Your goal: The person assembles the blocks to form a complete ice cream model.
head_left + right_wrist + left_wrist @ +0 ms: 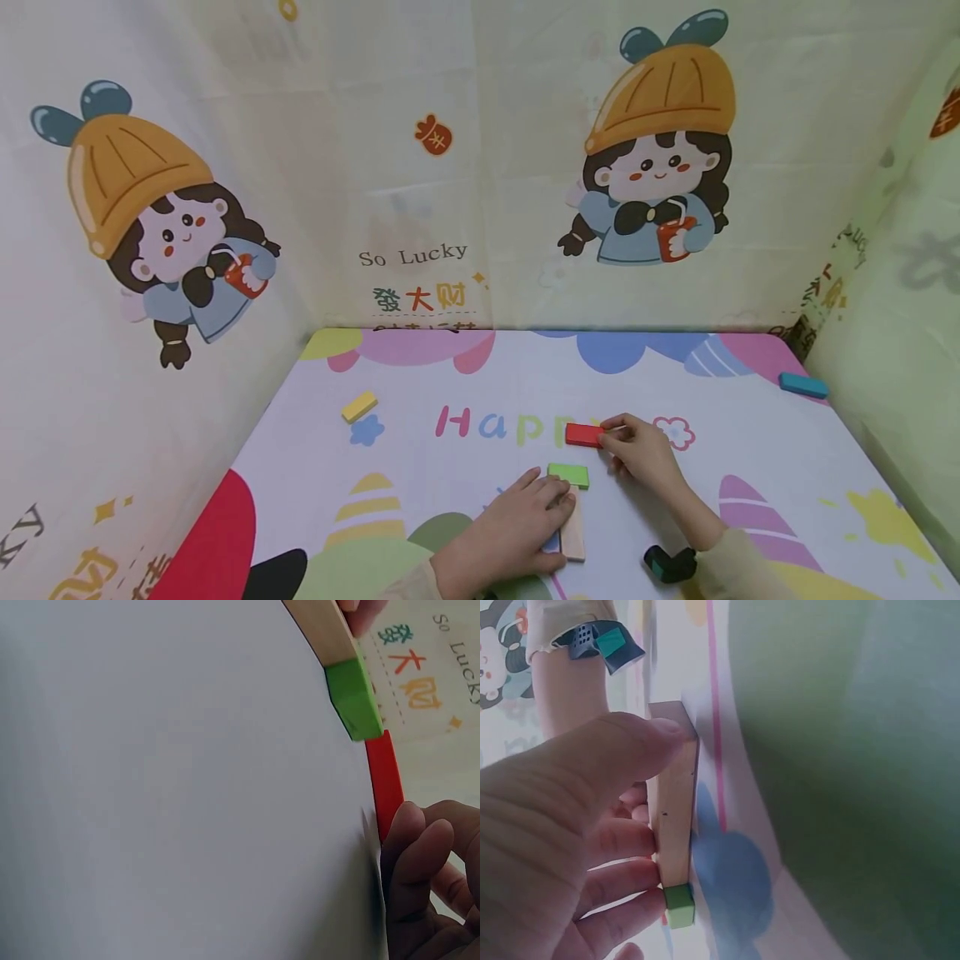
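A plain wooden block (574,533) lies lengthwise on the table, and a green block (567,475) sits against its far end. My left hand (516,521) holds the wooden block, the thumb at its near end and the fingers along its side. One left fingertip reaches the green block (679,906) in the left wrist view. Just beyond the green block, my right hand (645,454) pinches the right end of a red block (582,435) between thumb and fingers. In the right wrist view the red block (385,784) shows past the green one.
A yellow block (360,407) lies at the back left of the table, and a blue block (803,385) at the back right edge. Printed cloth walls (525,292) stand behind and at both sides. A dark device (670,564) is on the right wrist.
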`<control>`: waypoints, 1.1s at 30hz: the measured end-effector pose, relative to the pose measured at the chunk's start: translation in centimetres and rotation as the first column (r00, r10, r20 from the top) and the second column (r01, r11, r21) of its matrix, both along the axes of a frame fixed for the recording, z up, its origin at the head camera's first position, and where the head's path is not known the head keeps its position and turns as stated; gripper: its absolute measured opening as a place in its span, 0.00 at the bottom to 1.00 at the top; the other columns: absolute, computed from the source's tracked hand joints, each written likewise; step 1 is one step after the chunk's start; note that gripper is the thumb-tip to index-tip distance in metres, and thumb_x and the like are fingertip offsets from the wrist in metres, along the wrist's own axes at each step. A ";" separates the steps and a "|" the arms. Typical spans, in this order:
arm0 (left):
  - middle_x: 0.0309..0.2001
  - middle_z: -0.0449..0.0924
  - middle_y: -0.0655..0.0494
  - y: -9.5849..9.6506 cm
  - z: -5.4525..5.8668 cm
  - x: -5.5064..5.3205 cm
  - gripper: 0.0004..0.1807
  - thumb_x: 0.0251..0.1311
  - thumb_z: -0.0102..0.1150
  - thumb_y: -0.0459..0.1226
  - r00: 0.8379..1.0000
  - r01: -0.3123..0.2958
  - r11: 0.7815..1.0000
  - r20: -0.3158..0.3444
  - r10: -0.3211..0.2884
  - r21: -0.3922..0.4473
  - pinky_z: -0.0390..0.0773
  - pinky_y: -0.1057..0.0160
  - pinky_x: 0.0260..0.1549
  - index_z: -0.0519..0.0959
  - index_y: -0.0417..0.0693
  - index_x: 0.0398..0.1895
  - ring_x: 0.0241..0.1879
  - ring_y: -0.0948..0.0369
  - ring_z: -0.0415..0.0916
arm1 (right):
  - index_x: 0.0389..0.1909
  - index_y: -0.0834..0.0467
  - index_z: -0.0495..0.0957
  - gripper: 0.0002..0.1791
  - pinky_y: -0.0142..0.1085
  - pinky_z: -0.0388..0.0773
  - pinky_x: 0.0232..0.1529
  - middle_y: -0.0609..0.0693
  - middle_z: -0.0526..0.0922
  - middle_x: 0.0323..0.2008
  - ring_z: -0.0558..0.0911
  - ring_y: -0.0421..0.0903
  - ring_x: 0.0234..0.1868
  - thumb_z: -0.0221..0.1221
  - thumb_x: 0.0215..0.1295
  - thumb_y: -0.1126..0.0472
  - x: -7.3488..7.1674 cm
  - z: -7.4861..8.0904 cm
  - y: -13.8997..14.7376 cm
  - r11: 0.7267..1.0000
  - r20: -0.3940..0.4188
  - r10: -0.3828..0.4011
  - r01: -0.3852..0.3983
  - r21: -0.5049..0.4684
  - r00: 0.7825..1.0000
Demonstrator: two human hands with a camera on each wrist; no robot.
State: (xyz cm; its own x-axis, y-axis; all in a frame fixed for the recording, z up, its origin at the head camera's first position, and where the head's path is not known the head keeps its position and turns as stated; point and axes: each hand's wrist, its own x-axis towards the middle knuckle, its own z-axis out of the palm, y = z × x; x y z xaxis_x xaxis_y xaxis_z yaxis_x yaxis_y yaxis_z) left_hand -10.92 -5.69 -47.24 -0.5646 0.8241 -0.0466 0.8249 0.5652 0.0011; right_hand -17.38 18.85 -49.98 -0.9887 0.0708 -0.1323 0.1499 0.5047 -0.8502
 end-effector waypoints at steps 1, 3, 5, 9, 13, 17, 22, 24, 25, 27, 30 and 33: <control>0.69 0.72 0.62 0.0 0.0 0.1 0.38 0.65 0.62 0.61 1.000 -0.001 1.000 -0.005 0.001 0.002 0.60 0.56 0.76 0.74 0.54 0.73 0.71 0.63 0.65 | 0.52 0.63 0.81 0.16 0.34 0.76 0.20 0.52 0.84 0.30 0.80 0.45 0.18 0.66 0.66 0.61 0.1 0.0 -0.2 1.000 0.003 0.001 -0.001 -0.008 1.000; 0.69 0.72 0.62 0.0 -0.1 0.2 0.38 0.65 0.62 0.61 1.000 -0.003 1.000 -0.017 0.003 0.004 0.60 0.56 0.76 0.74 0.54 0.73 0.71 0.63 0.66 | 0.52 0.63 0.81 0.16 0.34 0.76 0.20 0.51 0.84 0.30 0.81 0.45 0.18 0.66 0.66 0.61 0.2 0.0 -0.6 1.000 0.008 0.004 -0.004 -0.015 1.000; 0.69 0.72 0.62 -0.1 -0.1 0.2 0.37 0.65 0.62 0.61 1.000 -0.004 1.000 -0.024 0.005 0.006 0.61 0.56 0.76 0.74 0.54 0.72 0.71 0.63 0.66 | 0.51 0.62 0.81 0.15 0.34 0.76 0.20 0.51 0.84 0.30 0.80 0.45 0.18 0.67 0.66 0.61 0.3 -0.1 -1.0 1.000 0.011 0.005 -0.005 -0.014 1.000; 0.69 0.72 0.62 -0.1 -0.1 0.3 0.37 0.65 0.62 0.61 0.999 -0.003 1.000 -0.033 0.004 0.011 0.61 0.57 0.76 0.75 0.54 0.72 0.71 0.63 0.66 | 0.51 0.61 0.82 0.15 0.33 0.75 0.20 0.50 0.84 0.29 0.80 0.44 0.17 0.67 0.66 0.60 0.4 -0.1 -1.7 1.000 0.010 0.008 -0.008 -0.005 1.000; 0.69 0.72 0.61 0.0 0.0 0.4 0.37 0.65 0.62 0.60 0.999 -0.001 1.000 -0.040 0.001 0.014 0.62 0.56 0.75 0.74 0.53 0.72 0.71 0.63 0.66 | 0.50 0.60 0.82 0.14 0.33 0.75 0.20 0.50 0.84 0.30 0.80 0.44 0.17 0.67 0.66 0.61 0.7 -0.2 -2.2 1.000 0.005 0.011 -0.011 -0.013 1.000; 0.69 0.72 0.62 0.0 0.0 0.4 0.37 0.65 0.62 0.60 0.999 -0.006 1.000 -0.033 0.006 0.009 0.61 0.57 0.76 0.74 0.53 0.73 0.72 0.63 0.66 | 0.49 0.59 0.83 0.13 0.33 0.75 0.19 0.49 0.84 0.30 0.80 0.44 0.17 0.68 0.65 0.61 0.9 -0.3 -2.5 1.000 -0.002 0.014 -0.014 -0.021 1.000; 0.69 0.71 0.61 0.0 -0.1 0.5 0.37 0.65 0.61 0.60 0.999 -0.011 1.000 -0.043 0.011 -0.005 0.62 0.57 0.75 0.74 0.53 0.73 0.71 0.63 0.65 | 0.47 0.58 0.83 0.12 0.34 0.75 0.19 0.48 0.84 0.30 0.80 0.44 0.18 0.68 0.64 0.61 1.2 -0.3 -2.7 1.000 -0.010 0.016 -0.016 -0.025 1.000; 0.69 0.71 0.61 0.0 -0.1 0.5 0.37 0.65 0.61 0.60 0.999 -0.011 1.000 -0.045 0.011 -0.009 0.62 0.57 0.75 0.74 0.54 0.73 0.71 0.63 0.65 | 0.47 0.58 0.83 0.12 0.34 0.75 0.19 0.48 0.84 0.30 0.80 0.44 0.18 0.68 0.64 0.61 1.4 -0.3 -2.7 0.999 -0.012 0.020 -0.020 -0.028 1.000; 0.69 0.71 0.61 0.0 -0.1 0.5 0.37 0.65 0.61 0.61 0.999 -0.011 1.000 -0.045 0.011 -0.010 0.62 0.57 0.75 0.74 0.54 0.73 0.71 0.63 0.65 | 0.47 0.58 0.83 0.12 0.34 0.76 0.19 0.48 0.84 0.30 0.80 0.44 0.18 0.68 0.64 0.62 1.5 -0.4 -2.7 0.999 -0.013 0.021 -0.021 -0.028 1.000; 0.69 0.71 0.61 0.0 -0.1 0.6 0.37 0.65 0.61 0.61 0.999 -0.012 1.000 -0.044 0.011 -0.012 0.62 0.57 0.75 0.74 0.54 0.73 0.71 0.63 0.65 | 0.47 0.58 0.83 0.11 0.34 0.76 0.19 0.48 0.83 0.30 0.80 0.44 0.18 0.68 0.64 0.62 1.6 -0.3 -2.7 0.999 -0.016 0.024 -0.024 -0.024 1.000; 0.69 0.71 0.61 0.1 -0.1 0.6 0.37 0.65 0.61 0.61 0.999 -0.011 1.000 -0.048 0.011 -0.011 0.62 0.57 0.75 0.74 0.53 0.73 0.72 0.62 0.66 | 0.46 0.58 0.83 0.10 0.34 0.76 0.19 0.48 0.83 0.29 0.81 0.44 0.18 0.68 0.65 0.62 1.7 -0.3 -2.7 0.999 -0.020 0.031 -0.032 -0.026 0.999; 0.69 0.72 0.60 0.1 -0.1 0.7 0.37 0.65 0.61 0.60 0.999 -0.010 1.000 -0.054 0.010 -0.005 0.63 0.57 0.75 0.74 0.52 0.72 0.72 0.62 0.66 | 0.46 0.58 0.83 0.10 0.34 0.76 0.20 0.47 0.83 0.29 0.81 0.44 0.19 0.68 0.65 0.63 1.8 -0.2 -2.6 0.999 -0.021 0.043 -0.044 -0.022 0.999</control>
